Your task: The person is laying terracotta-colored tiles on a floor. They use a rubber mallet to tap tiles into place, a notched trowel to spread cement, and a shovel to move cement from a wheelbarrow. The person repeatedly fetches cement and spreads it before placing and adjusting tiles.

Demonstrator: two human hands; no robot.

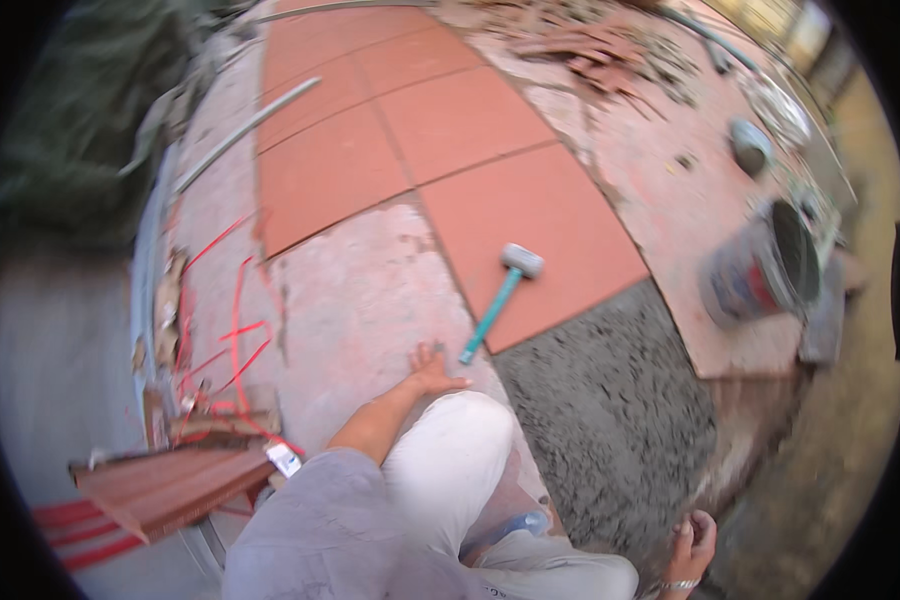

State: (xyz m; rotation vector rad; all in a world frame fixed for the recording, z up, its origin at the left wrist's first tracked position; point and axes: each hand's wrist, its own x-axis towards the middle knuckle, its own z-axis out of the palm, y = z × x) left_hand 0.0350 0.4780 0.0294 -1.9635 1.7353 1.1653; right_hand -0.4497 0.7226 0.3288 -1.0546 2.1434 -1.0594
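My left hand (435,370) is spread on the pale, dusty floor beside my knee, its fingers apart and holding nothing. A mallet (495,300) with a grey head and teal handle lies just beyond it on a reddish tile (580,235), the handle's end jutting past the tile's edge. Wet grey mortar (610,420) covers a patch directly in front of that tile, to the right of my knees. Near the mortar's lower right edge, my right hand (694,538) is raised with its fingers curled in. Nothing shows in it.
Several laid tiles (330,150) run away from me. A mortar-smeared bucket (750,275) stands at the right, with a smaller container (750,145) beyond. Broken pieces (600,55) lie at the far right. A metal bar (250,130), red string (238,320) and stacked reddish boards (175,485) are at left.
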